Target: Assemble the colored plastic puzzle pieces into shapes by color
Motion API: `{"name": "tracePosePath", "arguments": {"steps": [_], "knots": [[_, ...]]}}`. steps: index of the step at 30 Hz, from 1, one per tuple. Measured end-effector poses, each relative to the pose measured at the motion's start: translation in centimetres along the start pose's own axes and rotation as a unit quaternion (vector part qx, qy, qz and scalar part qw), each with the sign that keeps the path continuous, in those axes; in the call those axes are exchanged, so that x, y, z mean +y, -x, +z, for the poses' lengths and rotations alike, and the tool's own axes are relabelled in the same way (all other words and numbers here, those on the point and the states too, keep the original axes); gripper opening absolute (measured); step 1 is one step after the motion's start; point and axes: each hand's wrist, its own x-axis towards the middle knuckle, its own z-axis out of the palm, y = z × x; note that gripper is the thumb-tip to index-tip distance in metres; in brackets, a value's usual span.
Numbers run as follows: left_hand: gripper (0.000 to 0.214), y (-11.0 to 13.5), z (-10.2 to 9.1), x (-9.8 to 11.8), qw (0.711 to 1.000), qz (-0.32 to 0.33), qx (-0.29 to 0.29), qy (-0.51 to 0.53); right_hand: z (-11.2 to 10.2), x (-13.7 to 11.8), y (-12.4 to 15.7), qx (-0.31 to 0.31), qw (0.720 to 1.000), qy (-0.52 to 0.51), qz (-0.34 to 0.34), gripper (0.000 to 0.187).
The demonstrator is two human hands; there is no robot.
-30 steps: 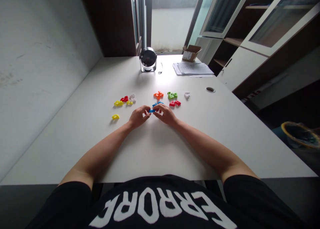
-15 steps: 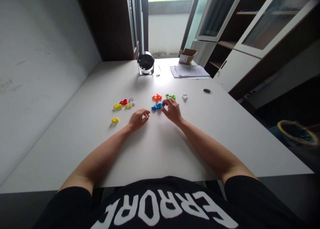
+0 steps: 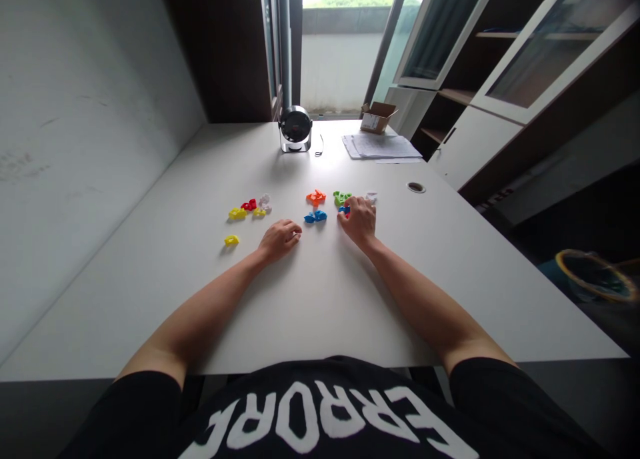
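Observation:
My right hand (image 3: 359, 219) is closed on a small blue plastic piece (image 3: 344, 209), partly hidden by the fingers. A reddish-pink piece shows just beside it, mostly covered by the hand. Green pieces (image 3: 342, 197) lie right behind these fingers, and a white piece (image 3: 371, 197) shows past the knuckles. My left hand (image 3: 281, 239) rests on the table, fingers loosely bent and apart, with no piece visible in it. Between the hands lie blue pieces (image 3: 315, 217), with orange pieces (image 3: 316, 197) behind them.
Left of my left hand are yellow pieces (image 3: 237, 213), red pieces (image 3: 249, 205), white pieces (image 3: 265, 202) and a lone yellow piece (image 3: 231, 240). Farther back stand a round black device (image 3: 295, 125), papers (image 3: 383, 147) and a cardboard box (image 3: 379, 117). A cable hole (image 3: 416, 187) is at right.
My right hand has moved right, away from the blue pieces, carrying one blue piece towards the reddish-pink piece. My left hand stays in place, its fingers slightly more curled.

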Motion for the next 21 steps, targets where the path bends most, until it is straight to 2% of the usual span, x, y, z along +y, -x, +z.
{"name": "tracePosePath", "arguments": {"steps": [13,21], "knots": [[0.018,-0.07,0.19,-0.31,1.000,0.008,0.000,0.000,0.01,-0.55,0.21,-0.009,1.000,-0.014,-0.006,0.015],[0.018,0.03,0.26,-0.45,1.000,0.008,0.001,0.001,-0.17,-0.84,0.19,0.025,0.997,-0.066,-0.028,0.015]]}}
